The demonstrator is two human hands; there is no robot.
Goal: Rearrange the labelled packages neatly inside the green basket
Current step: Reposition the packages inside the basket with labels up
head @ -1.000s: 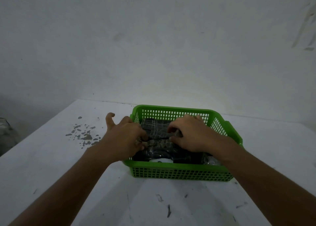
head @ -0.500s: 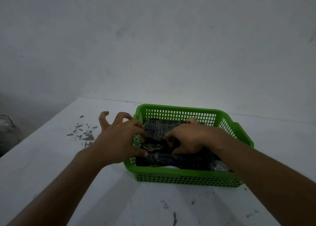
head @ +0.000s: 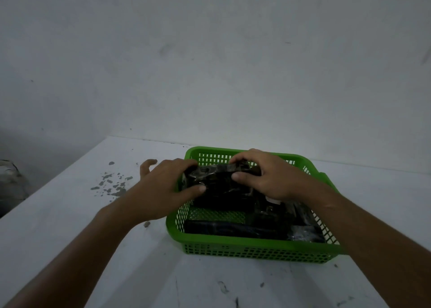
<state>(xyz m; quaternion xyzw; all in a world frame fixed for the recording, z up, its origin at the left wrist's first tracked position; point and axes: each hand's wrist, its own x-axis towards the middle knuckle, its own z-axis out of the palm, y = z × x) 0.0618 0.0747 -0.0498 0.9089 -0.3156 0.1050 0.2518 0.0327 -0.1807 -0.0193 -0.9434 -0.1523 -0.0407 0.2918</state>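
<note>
Item: dark wrapped package (head: pixel 219 179), glossy film, lifted at the far end of the green basket (head: pixel 256 249). Pinched at both ends: left hand (head: pixel 163 191) closed on the left end, thumb on the near face, other digits curled over the top, little finger splayed free out beyond the basket wall. Right hand (head: pixel 268 177) closed on the right end, thumb under the near edge, fingers hooked over the far side. Neither palm flat; both clamped on the same package.

Orientation: long axis running from one hand to the other, roughly parallel to the basket's far wall; broad face tilted toward the wearer, upper edge about level with the rim. Label not made out on this face; too dim to tell which way any print reads.

Other contents: a second long dark package (head: pixel 233 228) lying flat below the wrists along the near wall, same left-to-right axis; a further dark package (head: pixel 303 214) under the right forearm, with something small and white (head: pixel 271 200) showing just below the right palm, identity unclear. Bare green mesh floor between the held package and the near one.

Handling note, as judgement: best lowered level, both ends together, into the open strip beneath the hands, kept parallel to the near package, edges squared to the wall. Film likely slippery; firm pinch until seated.
</note>
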